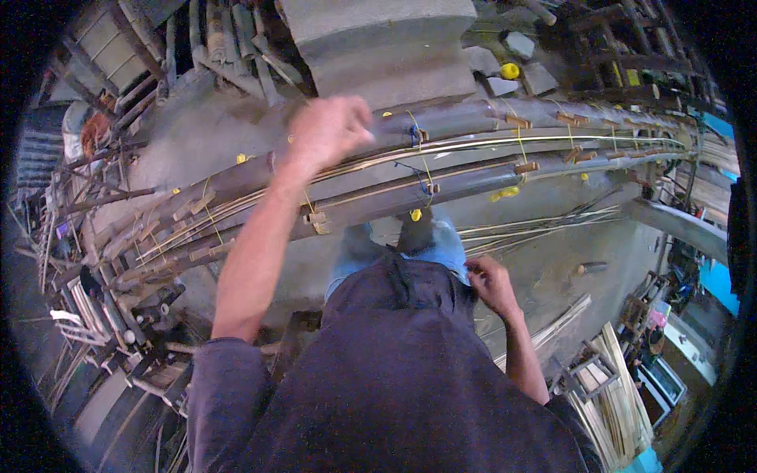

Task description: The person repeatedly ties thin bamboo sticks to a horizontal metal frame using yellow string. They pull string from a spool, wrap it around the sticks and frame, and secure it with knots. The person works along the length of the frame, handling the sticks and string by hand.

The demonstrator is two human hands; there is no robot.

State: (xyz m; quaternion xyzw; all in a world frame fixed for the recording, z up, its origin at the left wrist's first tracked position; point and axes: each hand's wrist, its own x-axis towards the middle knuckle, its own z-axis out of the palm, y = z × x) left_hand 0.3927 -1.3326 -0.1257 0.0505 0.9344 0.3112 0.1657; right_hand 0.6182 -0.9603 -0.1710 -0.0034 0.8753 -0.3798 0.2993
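Observation:
My left hand (330, 130), smeared by motion, is raised over the far pole of a long frame, its fingers curled in; whether it holds anything is hidden. Two long dark poles lie side by side across the view, the far pole (465, 118) and the near pole (473, 183). Thin pale strips (465, 143) run between them. Yellow cords (423, 150) cross from pole to pole, with small wooden pegs (527, 167) at the poles. By my right hip, my right hand (490, 284) hangs apart from the poles with bent fingers; their contents are too small to make out.
A concrete block (386, 47) stands beyond the far pole, with loose stones (519, 45) and a yellow ball-like object (510, 71) to its right. Long thin rods (544, 225) lie on the floor at right. Stacked wood (229, 39) and flat slats (611, 394) crowd the edges.

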